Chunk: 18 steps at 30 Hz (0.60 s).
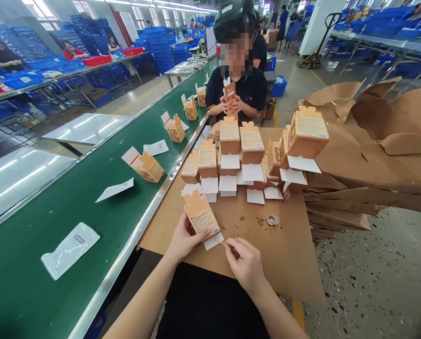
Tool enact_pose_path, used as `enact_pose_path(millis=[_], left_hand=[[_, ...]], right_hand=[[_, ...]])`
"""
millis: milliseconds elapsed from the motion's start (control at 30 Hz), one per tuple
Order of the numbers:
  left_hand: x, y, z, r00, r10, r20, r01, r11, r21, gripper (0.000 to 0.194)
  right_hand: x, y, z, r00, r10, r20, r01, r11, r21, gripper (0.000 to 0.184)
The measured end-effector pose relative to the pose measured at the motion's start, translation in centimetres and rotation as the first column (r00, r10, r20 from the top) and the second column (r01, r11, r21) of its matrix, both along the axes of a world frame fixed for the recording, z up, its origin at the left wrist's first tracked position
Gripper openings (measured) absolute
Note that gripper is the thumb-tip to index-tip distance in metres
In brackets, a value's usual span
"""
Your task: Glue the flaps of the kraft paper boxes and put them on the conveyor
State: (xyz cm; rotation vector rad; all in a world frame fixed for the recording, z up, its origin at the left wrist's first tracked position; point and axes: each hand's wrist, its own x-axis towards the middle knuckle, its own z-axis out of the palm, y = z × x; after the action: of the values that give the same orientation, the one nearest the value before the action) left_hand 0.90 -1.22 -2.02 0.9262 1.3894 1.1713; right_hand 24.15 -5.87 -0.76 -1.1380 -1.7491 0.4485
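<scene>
My left hand (184, 238) grips a kraft-brown printed carton (200, 216) and holds it tilted over the table. A white paper leaflet (213, 241) sticks out of the carton's lower end. My right hand (246, 266) is just right of that leaflet, its thumb and fingertips pinched together, with nothing clearly between them. Both hands rest above a brown cardboard sheet (274, 254). Several similar cartons (230, 141) stand stacked ahead of my hands, many with white leaflets beneath them. A small metal ring (272, 220) lies among brown crumbs to the right.
A green conveyor belt (90, 155) with a metal edge runs along the left, carrying cartons and white sachets. A co-worker (235, 89) opposite holds a carton. Large flat kraft sheets (373, 141) are piled to the right. Blue crates fill the background.
</scene>
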Motion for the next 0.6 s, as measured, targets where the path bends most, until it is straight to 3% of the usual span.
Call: enact_pose_path(millis=[100, 200, 400, 600], left_hand=[[0.0, -0.2, -0.1, 1.000, -0.010, -0.006, 0.010, 1.000, 0.021, 0.096], [0.2, -0.4, 0.5, 0.999, -0.024, -0.039, 0.025, 0.999, 0.035, 0.096], [0.9, -2.5, 2.1, 0.961, -0.102, -0.257, 0.120, 0.991, 0.057, 0.082], [1.8, -3.5, 1.1, 0.931, -0.026, -0.363, 0.037, 0.999, 0.023, 0.078]], right_hand=[[-0.1, 0.4, -0.4, 1.000, 0.010, 0.008, -0.010, 1.000, 0.009, 0.035], [1.2, 0.0, 0.3, 1.000, -0.012, -0.003, 0.012, 1.000, 0.013, 0.032], [5.5, -1.9, 2.3, 0.993, -0.102, -0.056, 0.104, 0.994, 0.034, 0.021], [7.2, -3.0, 2.9, 0.984, -0.160, -0.074, 0.159, 0.987, -0.018, 0.020]])
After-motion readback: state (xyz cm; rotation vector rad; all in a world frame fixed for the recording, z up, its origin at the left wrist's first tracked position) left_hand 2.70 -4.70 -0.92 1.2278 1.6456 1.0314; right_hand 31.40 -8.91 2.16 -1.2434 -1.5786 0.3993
